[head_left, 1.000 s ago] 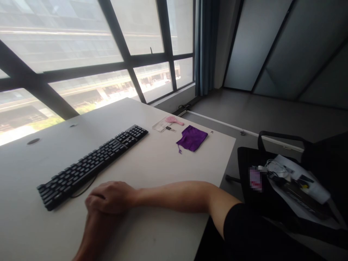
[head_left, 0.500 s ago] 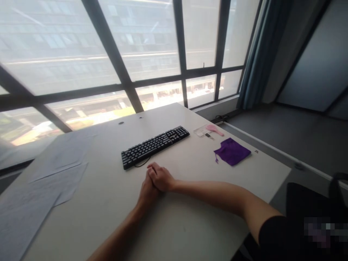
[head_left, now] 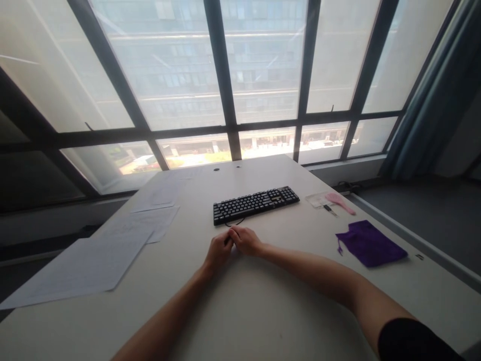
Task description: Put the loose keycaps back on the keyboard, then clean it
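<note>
My left hand (head_left: 218, 253) and my right hand (head_left: 245, 241) meet over the white desk (head_left: 240, 306), their curled fingers touching. Both are closed, and no object shows in them. Just beyond the fingers lies a black keyboard (head_left: 255, 204), its cable (head_left: 235, 223) looping out at the near edge. To the right of the keyboard are a pink hairbrush-like thing (head_left: 340, 202), a clear flat packet (head_left: 315, 199) and a small black item (head_left: 328, 209). A purple drawstring pouch (head_left: 370, 243) lies flat nearer to me, beyond my right forearm.
Several printed paper sheets (head_left: 82, 265) overlap on the left side of the desk. Large windows with a dark frame (head_left: 225, 75) stand behind it. A blue curtain (head_left: 424, 115) hangs at the right. Small dark marks (head_left: 419, 256) sit near the right edge.
The view has turned left and levelled, so desk and keyboard appear further right. My right hand lay more over the left before; now the two meet more side by side, still closed.
</note>
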{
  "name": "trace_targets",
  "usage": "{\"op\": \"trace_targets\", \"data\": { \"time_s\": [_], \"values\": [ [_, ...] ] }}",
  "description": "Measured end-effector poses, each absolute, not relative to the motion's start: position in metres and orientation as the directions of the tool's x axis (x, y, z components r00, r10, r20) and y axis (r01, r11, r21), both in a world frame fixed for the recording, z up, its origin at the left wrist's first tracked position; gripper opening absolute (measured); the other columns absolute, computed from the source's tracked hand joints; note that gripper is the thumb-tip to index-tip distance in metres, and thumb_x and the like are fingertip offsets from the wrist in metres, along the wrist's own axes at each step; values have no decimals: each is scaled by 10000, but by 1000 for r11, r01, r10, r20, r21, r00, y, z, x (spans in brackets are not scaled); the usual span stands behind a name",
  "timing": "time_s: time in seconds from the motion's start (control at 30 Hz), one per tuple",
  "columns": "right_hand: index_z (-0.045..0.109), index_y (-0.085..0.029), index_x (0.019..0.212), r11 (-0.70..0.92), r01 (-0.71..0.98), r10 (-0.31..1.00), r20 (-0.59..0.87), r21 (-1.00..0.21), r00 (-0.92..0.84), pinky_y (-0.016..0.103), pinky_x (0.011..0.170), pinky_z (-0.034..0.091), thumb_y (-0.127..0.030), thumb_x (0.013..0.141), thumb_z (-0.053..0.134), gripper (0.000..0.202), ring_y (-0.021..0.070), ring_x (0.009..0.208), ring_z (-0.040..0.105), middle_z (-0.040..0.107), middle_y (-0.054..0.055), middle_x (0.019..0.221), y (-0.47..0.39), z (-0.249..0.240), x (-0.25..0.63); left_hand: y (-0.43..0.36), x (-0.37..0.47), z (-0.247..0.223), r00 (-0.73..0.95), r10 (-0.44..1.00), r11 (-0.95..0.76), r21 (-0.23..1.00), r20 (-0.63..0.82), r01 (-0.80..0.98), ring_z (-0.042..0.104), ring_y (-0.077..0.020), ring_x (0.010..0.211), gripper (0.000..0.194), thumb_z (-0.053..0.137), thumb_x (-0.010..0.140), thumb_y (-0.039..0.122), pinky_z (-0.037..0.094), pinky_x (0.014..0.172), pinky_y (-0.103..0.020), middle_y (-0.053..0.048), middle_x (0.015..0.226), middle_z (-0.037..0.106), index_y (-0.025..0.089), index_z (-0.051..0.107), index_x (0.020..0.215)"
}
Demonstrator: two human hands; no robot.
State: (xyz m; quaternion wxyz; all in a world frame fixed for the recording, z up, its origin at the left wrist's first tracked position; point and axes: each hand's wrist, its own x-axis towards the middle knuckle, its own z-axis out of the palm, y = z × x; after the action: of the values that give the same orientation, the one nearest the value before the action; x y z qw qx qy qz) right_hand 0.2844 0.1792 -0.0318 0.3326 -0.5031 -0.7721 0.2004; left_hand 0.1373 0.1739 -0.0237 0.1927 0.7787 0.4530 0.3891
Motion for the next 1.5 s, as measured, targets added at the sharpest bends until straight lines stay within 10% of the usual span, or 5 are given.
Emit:
{"op": "trace_targets", "data": {
  "time_s": [0.43,1.5],
  "values": [
    [659,-195,977,425,384,898,327,-820,-296,259,695,455,-169,936,371,292,169,667,609,676,7,716,194,-48,286,170,140,-20,302,876,-480,728,375,489,572,-158,645,307,483,938,319,418,644,-260,-32,688,657,148,657,752],
    [688,-208,865,509,365,859,431,-779,-277,229,657,454,-37,752,473,298,166,710,610,690,-7,766,191,-53,292,172,142,-32,326,781,-624,642,534,444,622,-141,789,188,558,904,127,496,679,-230,-49,986,714,183,712,997]
  ]
}}
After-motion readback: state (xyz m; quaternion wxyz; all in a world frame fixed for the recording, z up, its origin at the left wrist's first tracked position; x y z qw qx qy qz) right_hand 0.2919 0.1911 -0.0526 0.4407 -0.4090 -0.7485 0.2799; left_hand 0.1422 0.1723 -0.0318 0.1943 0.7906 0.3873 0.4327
